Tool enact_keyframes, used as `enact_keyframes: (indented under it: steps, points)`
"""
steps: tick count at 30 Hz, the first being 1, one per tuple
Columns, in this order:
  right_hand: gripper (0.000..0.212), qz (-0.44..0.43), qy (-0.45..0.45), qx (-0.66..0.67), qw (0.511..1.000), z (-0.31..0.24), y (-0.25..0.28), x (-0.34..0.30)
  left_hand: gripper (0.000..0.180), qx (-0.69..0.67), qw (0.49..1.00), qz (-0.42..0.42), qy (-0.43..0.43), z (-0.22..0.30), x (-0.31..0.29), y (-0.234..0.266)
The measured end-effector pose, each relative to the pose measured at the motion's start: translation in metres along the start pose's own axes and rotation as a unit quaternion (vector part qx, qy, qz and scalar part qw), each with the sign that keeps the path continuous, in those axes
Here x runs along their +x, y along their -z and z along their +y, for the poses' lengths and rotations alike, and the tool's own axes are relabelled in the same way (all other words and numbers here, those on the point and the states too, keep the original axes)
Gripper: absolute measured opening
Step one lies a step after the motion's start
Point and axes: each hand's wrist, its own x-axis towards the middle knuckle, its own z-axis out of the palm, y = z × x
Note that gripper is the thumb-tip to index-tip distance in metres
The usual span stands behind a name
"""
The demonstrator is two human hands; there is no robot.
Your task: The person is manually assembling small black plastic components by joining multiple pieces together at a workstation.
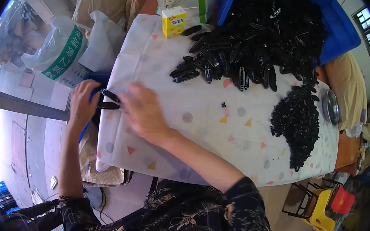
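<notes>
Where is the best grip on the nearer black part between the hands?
Probably the right end of the nearer black part, pinched across its narrow width, from the right: it lies lengthwise left to right, its left end toward the left hand, the other black part just beyond.

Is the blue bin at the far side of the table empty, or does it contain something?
Not empty: black parts heap inside the blue bin and spill onto the tablecloth.
</notes>
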Motion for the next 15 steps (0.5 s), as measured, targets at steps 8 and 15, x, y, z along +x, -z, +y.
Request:
enact_keyframes:
  steps: [8, 15]
  points:
    - [0.057, 0.141, -0.277, -0.216, 0.926, 0.070, 0.113, -0.091, 0.044, -0.117, 0.980, -0.079, -0.139, 0.140, 0.071, -0.089]
    - [0.046, 0.092, -0.205, -0.015, 0.974, 0.045, 0.061, -0.066, 0.041, -0.072, 0.979, -0.150, -0.118, 0.170, 0.111, -0.114]
